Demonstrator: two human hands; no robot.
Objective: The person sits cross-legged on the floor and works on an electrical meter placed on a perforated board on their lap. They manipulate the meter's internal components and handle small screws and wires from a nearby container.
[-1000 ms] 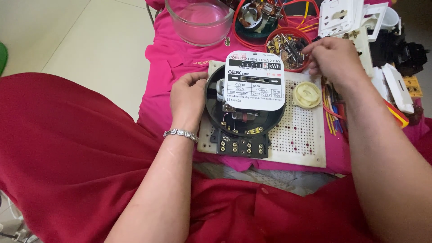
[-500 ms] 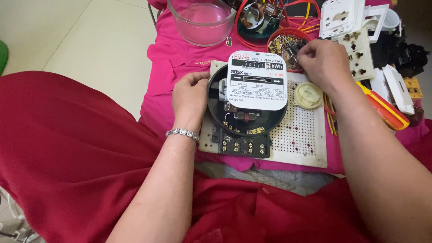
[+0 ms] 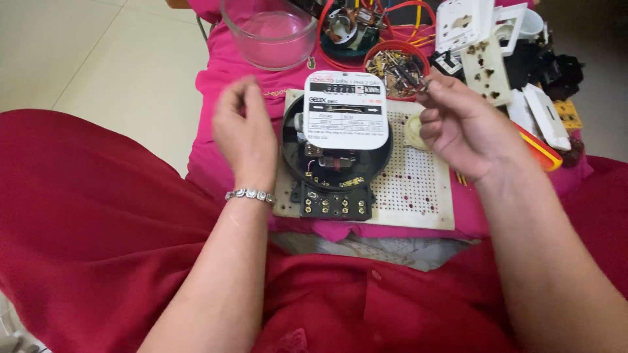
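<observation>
Head view: the meter [image 3: 339, 147] — a round black body with a white faceplate — sits on a white perforated board [image 3: 418, 189], which lies on a pink cloth [image 3: 216, 72] over the tabletop. The left hand [image 3: 245, 134] hovers just left of the meter, fingers loosely curled and holding nothing; it is blurred, and a bracelet [image 3: 250, 195] circles its wrist. The right hand [image 3: 461, 124] is raised just right of the meter, thumb and forefinger pinched on a small metal part [image 3: 422, 84] — too small to name. Behind the meter stands a red bowl [image 3: 396, 62] of small metal bits, and to the meter's upper left a clear glass bowl [image 3: 269, 33]. White socket plates [image 3: 484, 65] lie to the meter's upper right.
</observation>
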